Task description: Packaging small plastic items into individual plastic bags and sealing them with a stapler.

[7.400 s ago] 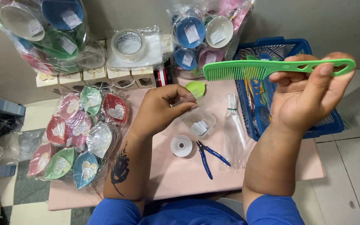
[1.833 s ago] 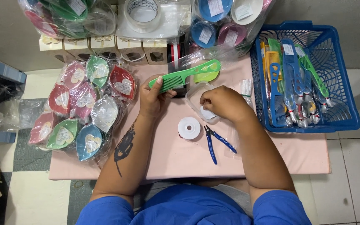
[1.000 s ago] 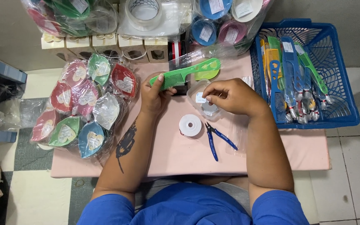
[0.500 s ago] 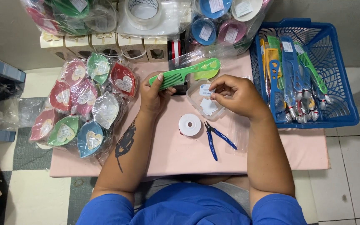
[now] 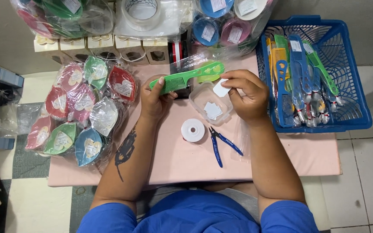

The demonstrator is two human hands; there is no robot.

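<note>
In the head view, just above frame centre, the left hand [image 5: 154, 100] is curled shut around the toothed end of a bright green plastic comb [image 5: 186, 77], whose handle slants up to the right. The right hand [image 5: 249, 96] pinches one small white paper tag [image 5: 221, 88] between thumb and fingertips, just above a clear plastic tub [image 5: 210, 103] holding a few more tags. Below lie one white thread spool [image 5: 193, 130] and one pair of blue-handled pliers [image 5: 221, 144] on the pink table [image 5: 281, 155].

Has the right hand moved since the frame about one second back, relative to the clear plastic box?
Yes. The right hand has lifted from the clear plastic box toward the green comb, with a small white tag in its fingertips.
</note>
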